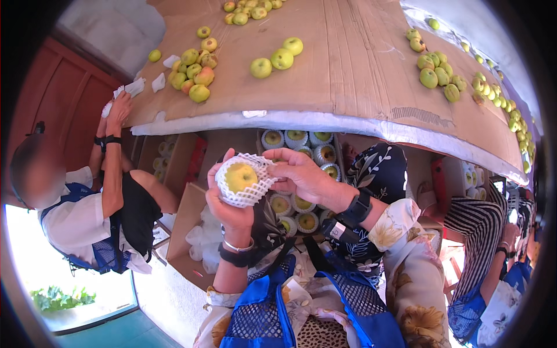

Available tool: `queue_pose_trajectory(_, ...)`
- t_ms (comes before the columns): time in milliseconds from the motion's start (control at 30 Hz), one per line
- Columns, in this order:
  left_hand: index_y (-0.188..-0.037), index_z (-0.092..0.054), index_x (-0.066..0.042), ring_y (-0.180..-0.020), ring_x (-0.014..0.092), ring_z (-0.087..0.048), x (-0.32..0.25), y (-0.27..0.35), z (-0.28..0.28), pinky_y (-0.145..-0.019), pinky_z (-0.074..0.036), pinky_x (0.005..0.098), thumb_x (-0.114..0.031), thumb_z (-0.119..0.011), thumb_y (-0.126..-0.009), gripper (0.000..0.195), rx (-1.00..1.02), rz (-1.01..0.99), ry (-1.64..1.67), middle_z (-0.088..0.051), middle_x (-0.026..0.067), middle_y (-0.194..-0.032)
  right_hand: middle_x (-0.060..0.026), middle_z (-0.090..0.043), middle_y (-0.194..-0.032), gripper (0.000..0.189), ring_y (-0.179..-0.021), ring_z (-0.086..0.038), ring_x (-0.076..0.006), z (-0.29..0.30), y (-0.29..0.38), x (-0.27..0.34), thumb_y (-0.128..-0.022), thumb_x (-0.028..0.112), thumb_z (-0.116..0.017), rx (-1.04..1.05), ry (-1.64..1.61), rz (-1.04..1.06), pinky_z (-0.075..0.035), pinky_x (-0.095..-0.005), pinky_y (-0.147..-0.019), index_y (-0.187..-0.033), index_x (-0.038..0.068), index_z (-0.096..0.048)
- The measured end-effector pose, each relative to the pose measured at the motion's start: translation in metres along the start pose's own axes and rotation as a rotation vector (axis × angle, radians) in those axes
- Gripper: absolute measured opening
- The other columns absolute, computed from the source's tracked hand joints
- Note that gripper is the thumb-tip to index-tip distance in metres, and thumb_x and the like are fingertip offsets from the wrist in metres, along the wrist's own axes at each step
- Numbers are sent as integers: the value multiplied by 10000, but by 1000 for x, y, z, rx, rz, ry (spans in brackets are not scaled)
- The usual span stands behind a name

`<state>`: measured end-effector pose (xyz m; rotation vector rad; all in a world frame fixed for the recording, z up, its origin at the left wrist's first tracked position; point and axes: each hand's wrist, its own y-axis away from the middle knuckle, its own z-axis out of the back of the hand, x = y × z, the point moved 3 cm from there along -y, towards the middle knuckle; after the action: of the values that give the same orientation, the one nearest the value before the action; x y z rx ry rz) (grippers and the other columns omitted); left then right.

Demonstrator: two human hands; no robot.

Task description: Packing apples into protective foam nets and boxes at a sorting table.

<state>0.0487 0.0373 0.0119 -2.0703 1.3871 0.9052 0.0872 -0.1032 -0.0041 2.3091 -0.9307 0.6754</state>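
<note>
A yellow-green apple (pixel 240 177) sits inside a white foam net sleeve (pixel 246 198), with its dimpled end uncovered. My left hand (pixel 230 209) cradles the sleeved apple from the left and below. On the other side, my right hand (pixel 300 174) pinches the sleeve's edge between thumb and fingers. Below my hands, in front of my lap, a box holds several apples in foam sleeves (pixel 307 222). An open carton (pixel 187 243) at my left contains a heap of white foam sleeves (pixel 204 239).
Ahead is a cardboard-covered table (pixel 357 65) with a white-wrapped front edge (pixel 304 119). Bare apples lie there in groups, three (pixel 282 58) near the middle. A person (pixel 87 191) at the left handles white foam sleeves; another in striped trousers (pixel 474 226) sits at the right.
</note>
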Motion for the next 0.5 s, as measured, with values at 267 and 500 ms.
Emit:
queue_pose_trajectory(267,-1307,-366,-4,-1258,338,-343,12,2,6,-1029,-305,471,-350,-275,-805,616,-51,249,331,-351,194,-1366,-42,-598,-901,180,-728,-606,-116,1,-14,-26,-897,134,-505,31,-327,23,-528,-247,-653,-1069,89,-473)
queue_pose_trajectory(500,-1302,-368,-14,-1247,364,-346,8,-1,17,-1012,-328,478,-418,-214,-843,631,16,374,488,-345,195,-1367,-50,-594,-867,166,-692,-606,-109,-20,-12,-24,-907,123,-486,74,-183,111,-528,-224,-583,-1061,73,-449)
